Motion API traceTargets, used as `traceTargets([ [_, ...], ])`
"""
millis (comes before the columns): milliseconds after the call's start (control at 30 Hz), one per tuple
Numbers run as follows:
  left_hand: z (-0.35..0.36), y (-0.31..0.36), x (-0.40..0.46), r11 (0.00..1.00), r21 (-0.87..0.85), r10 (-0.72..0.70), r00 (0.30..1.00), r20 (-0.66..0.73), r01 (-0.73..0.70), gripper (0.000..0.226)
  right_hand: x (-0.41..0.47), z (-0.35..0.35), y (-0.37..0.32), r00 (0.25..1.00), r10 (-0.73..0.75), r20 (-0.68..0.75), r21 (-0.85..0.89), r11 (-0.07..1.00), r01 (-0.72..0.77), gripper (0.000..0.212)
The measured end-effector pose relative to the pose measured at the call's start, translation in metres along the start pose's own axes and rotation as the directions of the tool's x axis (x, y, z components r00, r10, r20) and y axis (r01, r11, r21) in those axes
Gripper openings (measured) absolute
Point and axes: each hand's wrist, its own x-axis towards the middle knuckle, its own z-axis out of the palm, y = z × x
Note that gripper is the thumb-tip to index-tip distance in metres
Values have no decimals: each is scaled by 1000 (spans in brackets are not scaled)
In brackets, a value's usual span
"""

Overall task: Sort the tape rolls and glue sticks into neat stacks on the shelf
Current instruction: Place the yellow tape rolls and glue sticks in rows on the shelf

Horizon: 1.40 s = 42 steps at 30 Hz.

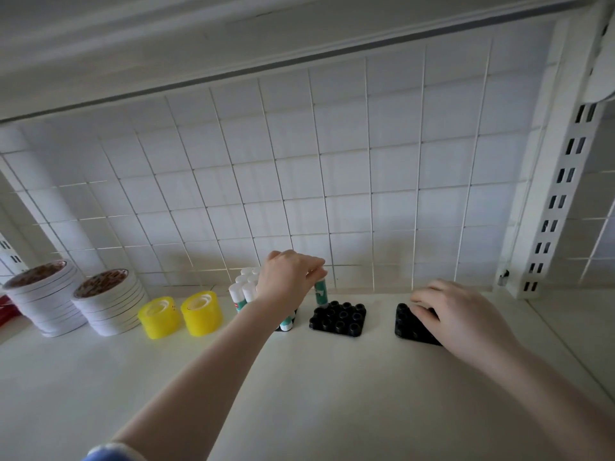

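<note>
My left hand (289,277) pinches the top of a green-and-white glue stick (320,291) that stands upright in the back left corner of the middle black holder (338,318). Several white-capped glue sticks (244,287) stand packed together just left of that hand, in a holder mostly hidden by my wrist. My right hand (461,316) rests with curled fingers on a second black holder (407,322) further right. Two yellow tape rolls (181,315) stand side by side on the shelf. Two stacks of white tape rolls (76,299) stand at the far left.
A white wire grid panel (299,181) backs the shelf (316,387). A slotted white upright (562,194) stands at the right. Something red (6,311) shows at the left edge behind the white stacks.
</note>
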Motion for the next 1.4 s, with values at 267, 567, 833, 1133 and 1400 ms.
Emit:
traceTargets([
  [267, 10, -4, 5, 1000, 10, 20, 1000, -6, -20, 31, -1, -5, 2, 1000, -10, -10, 16, 1000, 10, 25],
  [567, -3, 3, 0, 1000, -6, -21, 999, -42, 20, 38, 6, -19, 8, 999, -20, -46, 0, 1000, 20, 26],
  [833, -15, 20, -30, 999, 51, 25, 967, -255, -12, 25, -14, -38, 32, 998, -33, -55, -13, 999, 32, 27],
  [1133, -17, 94, -94, 997, -60, 42, 976, -215, -57, 33, -107, -68, 69, 982, 139, -128, -53, 988, -146, 19],
  [1400, -10, 170, -142, 977, -213, -32, 988, -154, -2, 29, -186, -92, 118, 961, 165, -224, -136, 971, -198, 19],
])
